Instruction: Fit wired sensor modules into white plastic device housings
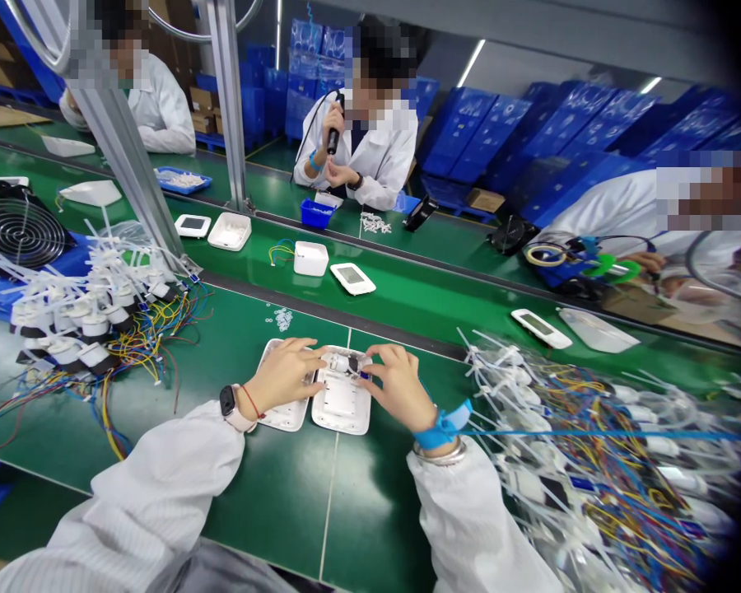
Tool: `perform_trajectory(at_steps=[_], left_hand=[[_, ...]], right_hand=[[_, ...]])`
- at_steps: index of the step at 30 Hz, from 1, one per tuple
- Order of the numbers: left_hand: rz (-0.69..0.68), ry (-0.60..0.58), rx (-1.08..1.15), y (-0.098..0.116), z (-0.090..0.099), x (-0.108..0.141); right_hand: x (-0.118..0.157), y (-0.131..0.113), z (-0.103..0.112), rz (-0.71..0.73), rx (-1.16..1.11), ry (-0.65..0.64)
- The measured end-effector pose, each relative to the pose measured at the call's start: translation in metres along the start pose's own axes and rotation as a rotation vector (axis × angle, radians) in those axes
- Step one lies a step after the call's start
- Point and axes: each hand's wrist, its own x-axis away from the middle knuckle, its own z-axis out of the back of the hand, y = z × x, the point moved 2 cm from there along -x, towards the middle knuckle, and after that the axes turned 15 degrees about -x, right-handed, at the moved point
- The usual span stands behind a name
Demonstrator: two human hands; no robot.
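An open white plastic housing lies on the green table, with a small part in its upper end. My left hand reaches over a second white shell, its fingertips at the left edge of the open housing. From the right, my right hand has its thumb and fingers at the small part and the housing's upper right corner. Both hands have their fingers apart; whether the fingertips pinch the small part is too small to tell.
Wired white parts are heaped at left and right. Small white rings lie beyond my hands. A green conveyor carries white housings and display units. Across it, a person holds a black tool; other people sit left and right.
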Motion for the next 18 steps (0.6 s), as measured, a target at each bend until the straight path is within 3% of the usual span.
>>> perform_trajectory(at_steps=[7, 18], left_hand=[[0.004, -0.008, 0.003, 0.001, 0.002, 0.0], [0.002, -0.016, 0.011, 0.0, 0.0, 0.0]], right_hand=[[0.005, -0.011, -0.003, -0.012, 0.169, 0.016], [0.006, -0.006, -0.003, 0.063, 0.11, 0.023]])
